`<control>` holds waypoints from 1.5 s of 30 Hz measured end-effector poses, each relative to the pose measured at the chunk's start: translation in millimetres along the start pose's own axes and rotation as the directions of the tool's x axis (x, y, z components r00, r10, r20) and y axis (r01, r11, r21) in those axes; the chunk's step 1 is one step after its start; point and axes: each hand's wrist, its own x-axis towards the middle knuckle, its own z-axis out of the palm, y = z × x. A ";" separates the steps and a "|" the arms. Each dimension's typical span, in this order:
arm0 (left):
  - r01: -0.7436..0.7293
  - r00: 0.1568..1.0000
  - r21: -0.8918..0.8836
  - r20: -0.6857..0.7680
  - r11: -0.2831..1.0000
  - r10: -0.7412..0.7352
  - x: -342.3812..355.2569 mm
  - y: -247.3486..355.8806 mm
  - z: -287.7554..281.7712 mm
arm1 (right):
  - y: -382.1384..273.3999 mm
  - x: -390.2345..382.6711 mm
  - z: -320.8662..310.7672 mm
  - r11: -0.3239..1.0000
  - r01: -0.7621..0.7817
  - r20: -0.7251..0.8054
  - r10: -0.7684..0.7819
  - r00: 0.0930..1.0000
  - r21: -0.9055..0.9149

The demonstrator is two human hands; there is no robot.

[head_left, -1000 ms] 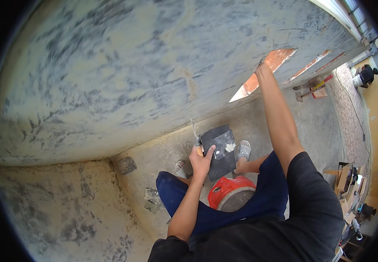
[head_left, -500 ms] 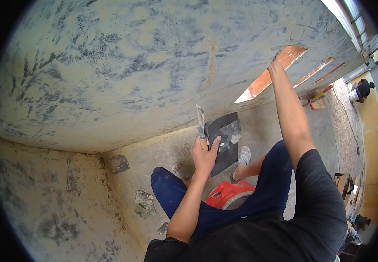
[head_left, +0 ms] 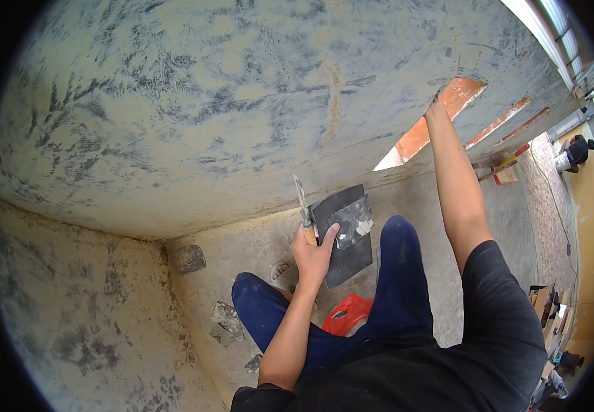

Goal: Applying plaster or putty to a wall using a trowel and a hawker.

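Observation:
My left hand (head_left: 313, 259) is closed around the wooden handle of a narrow-bladed trowel (head_left: 302, 196), its blade pointing up toward the wall. The same hand grips flat black sheets (head_left: 349, 266), the thumb lying over their edge. On these sits a smaller grey plate (head_left: 353, 221) smeared with pale plaster. My right arm reaches out to the wall (head_left: 242, 123), where my right hand (head_left: 436, 110) is at the edge of a slanted opening (head_left: 463, 96) lined with orange brick. The fingers of that hand are hidden, so what they hold does not show.
A red plastic stool or tub (head_left: 346, 314) is between my legs. Broken chunks (head_left: 227, 321) and a grey block (head_left: 189, 259) lie on the floor by the left wall. A red-and-yellow level-like bar (head_left: 511, 159) rests farther right. Another person (head_left: 573, 152) is at the far right.
My left hand has shifted slightly left and down with the trowel and black sheets. My right knee has swung inward, covering my right foot and part of the red object. The right hand stays at the opening.

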 end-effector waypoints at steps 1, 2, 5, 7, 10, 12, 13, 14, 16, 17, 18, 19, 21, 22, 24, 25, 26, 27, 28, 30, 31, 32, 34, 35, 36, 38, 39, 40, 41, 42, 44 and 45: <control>-0.005 1.000 -0.006 0.000 1.000 0.005 -1.6 3.1 1.8 | -7.8 2.5 -0.2 1.000 0.010 0.004 -0.010 1.000 -0.008; 0.008 1.000 0.003 -0.011 1.000 -0.008 -1.2 3.7 0.7 | -3.5 3.6 0.5 1.000 0.012 0.015 -0.012 1.000 -0.011; 0.024 0.999 -0.022 -0.046 0.999 -0.025 3.4 14.6 2.6 | -1.1 -8.6 -5.1 1.000 0.017 0.047 -0.016 0.999 -0.024; 0.087 0.996 0.036 0.008 0.996 -0.087 5.3 14.8 -4.6 | -2.5 -19.7 -14.0 0.999 0.014 0.066 -0.011 0.998 -0.036; 0.112 0.993 -0.024 -0.031 0.993 -0.113 7.4 13.8 -3.8 | -6.0 -13.3 -10.0 0.998 -0.002 0.077 0.007 0.997 -0.062; 0.096 0.992 -0.064 -0.070 0.993 -0.100 10.0 14.0 -2.2 | -8.9 -8.4 -10.5 0.997 -0.003 0.098 0.011 0.995 -0.080; 0.076 0.992 -0.098 -0.097 0.992 -0.085 10.3 15.7 -0.7 | -7.7 -11.2 -13.5 0.996 -0.001 0.108 0.011 0.994 -0.086; 0.070 0.992 -0.097 -0.102 0.993 -0.080 13.9 23.2 3.6 | -7.1 -8.6 -13.4 0.996 0.006 0.115 0.005 0.993 -0.089; 0.089 0.983 -0.168 -0.146 0.982 -0.114 11.4 38.5 8.4 | -0.1 -17.1 -15.5 0.996 0.011 0.125 0.000 0.992 -0.086; 0.092 0.983 -0.163 -0.142 0.982 -0.115 8.4 38.7 9.8 | 1.1 -16.4 -8.9 0.996 0.014 0.121 -0.003 0.993 -0.086; 0.068 0.988 -0.176 -0.125 0.982 -0.090 6.1 38.8 9.2 | 0.6 -12.8 -1.3 0.996 0.018 0.114 -0.008 0.993 -0.086; 0.046 0.991 -0.188 -0.113 0.981 -0.068 1.9 40.2 8.2 | 2.5 -12.1 3.3 0.996 0.017 0.109 -0.007 0.994 -0.085; 0.061 0.992 -0.172 -0.095 0.983 -0.078 -1.4 38.3 9.6 | 6.9 -11.5 11.6 0.996 0.032 0.096 -0.023 0.995 -0.084; 0.070 0.993 -0.162 -0.086 0.984 -0.084 -0.6 36.4 12.6 | 1.8 -5.6 15.4 0.995 0.044 0.094 -0.036 0.995 -0.084; 0.059 0.995 -0.188 -0.068 0.980 -0.073 0.7 32.6 21.6 | -0.4 -12.1 11.9 0.994 0.071 0.086 -0.064 0.994 -0.088; 0.052 0.996 -0.213 -0.064 0.976 -0.067 2.9 31.5 25.8 | 1.9 -15.2 11.1 0.993 0.080 0.087 -0.072 0.994 -0.090; 0.046 0.996 -0.236 -0.063 0.971 -0.062 4.0 31.4 27.4 | 6.0 -26.6 7.7 0.992 0.085 0.088 -0.077 0.993 -0.090; 0.045 0.996 -0.233 -0.061 0.971 -0.061 5.4 31.6 28.2 | 15.6 -43.8 1.8 0.992 0.090 0.087 -0.082 0.993 -0.092; 0.054 0.996 -0.226 -0.062 0.973 -0.070 3.2 33.2 26.3 | 22.1 -63.8 -5.2 0.992 0.089 0.083 -0.082 0.993 -0.094; 0.065 0.996 -0.220 -0.045 0.973 -0.076 2.3 35.2 30.9 | 30.3 -92.3 -26.4 0.948 0.155 -0.113 -0.192 0.975 -0.277; 0.069 0.995 -0.200 -0.058 0.977 -0.082 0.9 34.7 27.6 | 56.1 -134.5 -41.3 0.878 0.166 -0.260 -0.306 0.916 -0.448; 0.076 0.993 -0.178 -0.072 0.981 -0.090 -0.5 33.4 21.8 | 71.5 -188.5 -48.0 0.494 -0.031 -0.235 -0.357 0.904 -0.869; 0.088 0.995 -0.189 -0.029 0.978 -0.095 1.2 33.6 31.2 | 132.7 -283.0 -135.6 0.209 -0.168 -0.219 -0.253 0.942 -0.963; 0.098 0.994 -0.189 -0.025 0.977 -0.105 1.0 32.2 31.9 | 160.1 -337.7 -165.0 0.073 -0.202 -0.209 -0.109 0.972 -0.977; 0.106 0.994 -0.197 -0.007 0.975 -0.109 2.0 32.8 39.0 | 193.4 -393.8 -216.8 -0.063 -0.283 -0.285 0.021 0.958 -0.957; 0.145 0.989 -0.170 0.003 0.975 -0.147 2.8 30.3 39.8 | 217.5 -478.4 -245.0 -0.013 -0.446 -0.417 0.375 0.828 -0.895; 0.146 0.989 -0.168 -0.003 0.975 -0.148 5.2 28.6 40.5 | 224.2 -505.6 -244.1 0.084 -0.657 -0.554 0.464 0.691 -0.749; 0.158 0.987 -0.164 0.016 0.974 -0.158 4.8 26.3 41.5 | 223.2 -525.0 -232.2 0.105 -0.738 -0.591 0.529 0.609 -0.667; 0.172 0.985 -0.153 0.039 0.973 -0.168 4.7 23.4 37.7 | 226.1 -541.1 -215.0 0.023 -0.596 -0.514 0.482 0.710 -0.802; 0.178 0.984 -0.153 0.046 0.972 -0.172 5.7 20.2 42.3 | 236.6 -560.6 -222.8 0.022 -0.603 -0.521 0.481 0.705 -0.797; 0.182 0.983 -0.179 0.055 0.967 -0.175 8.7 11.7 46.8 | 258.5 -585.9 -221.6 0.235 -0.304 -0.271 0.161 0.949 -0.923; 0.168 0.985 -0.158 0.063 0.973 -0.160 8.3 10.0 51.0 | 246.7 -585.2 -212.4 0.263 -0.568 -0.503 0.276 0.819 -0.780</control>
